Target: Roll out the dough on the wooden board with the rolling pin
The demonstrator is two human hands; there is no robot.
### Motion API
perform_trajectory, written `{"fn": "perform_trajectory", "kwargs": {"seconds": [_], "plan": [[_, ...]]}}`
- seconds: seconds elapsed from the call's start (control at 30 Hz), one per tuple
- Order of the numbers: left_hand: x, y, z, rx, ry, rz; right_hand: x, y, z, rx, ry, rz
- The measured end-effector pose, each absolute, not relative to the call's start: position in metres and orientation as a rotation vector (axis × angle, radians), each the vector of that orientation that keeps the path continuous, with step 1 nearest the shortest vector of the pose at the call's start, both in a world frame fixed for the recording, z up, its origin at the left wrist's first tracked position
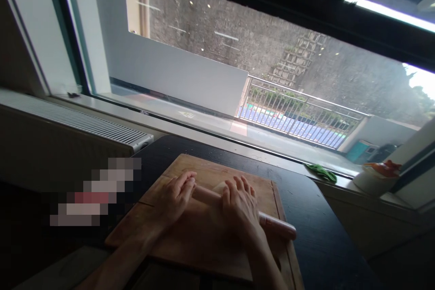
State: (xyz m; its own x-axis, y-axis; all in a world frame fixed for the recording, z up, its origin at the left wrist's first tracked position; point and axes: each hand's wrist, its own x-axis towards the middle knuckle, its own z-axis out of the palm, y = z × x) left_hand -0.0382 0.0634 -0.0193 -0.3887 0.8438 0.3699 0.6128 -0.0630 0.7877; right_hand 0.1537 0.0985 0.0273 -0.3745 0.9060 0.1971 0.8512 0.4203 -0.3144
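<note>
A wooden rolling pin (277,225) lies slantwise across a wooden cutting board (190,250). My left hand (176,197) is closed over the pin's left end, which its fingers hide. Farther right, my right hand (240,201) rests over the pin, palm down, with its fingers bent over the far side. The pin's right end sticks out past that hand, over the board's right edge. A pale patch (219,187), possibly dough, shows just behind the pin between the hands; most of it is hidden.
The board sits on a dark table (306,208) against a window sill. On the sill are a green cloth (321,172) and a pale pot with an orange top (379,176). A radiator (84,120) stands at the left. A blurred-out area covers something left of the board.
</note>
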Motion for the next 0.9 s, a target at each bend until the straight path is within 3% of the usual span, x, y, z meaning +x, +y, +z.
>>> {"fn": "perform_trajectory", "kwargs": {"seconds": [0.23,0.67,0.9], "plan": [[-0.039,0.063,-0.024,1.562,1.908,1.477,0.164,0.043,0.01,-1.396,-2.42,0.097],[-0.037,0.06,-0.013,1.565,1.996,1.45,0.135,0.162,0.037,-1.554,-2.434,0.47],[-0.037,0.061,-0.015,1.52,1.965,1.45,0.149,0.098,0.026,-1.481,-2.369,0.199]]}}
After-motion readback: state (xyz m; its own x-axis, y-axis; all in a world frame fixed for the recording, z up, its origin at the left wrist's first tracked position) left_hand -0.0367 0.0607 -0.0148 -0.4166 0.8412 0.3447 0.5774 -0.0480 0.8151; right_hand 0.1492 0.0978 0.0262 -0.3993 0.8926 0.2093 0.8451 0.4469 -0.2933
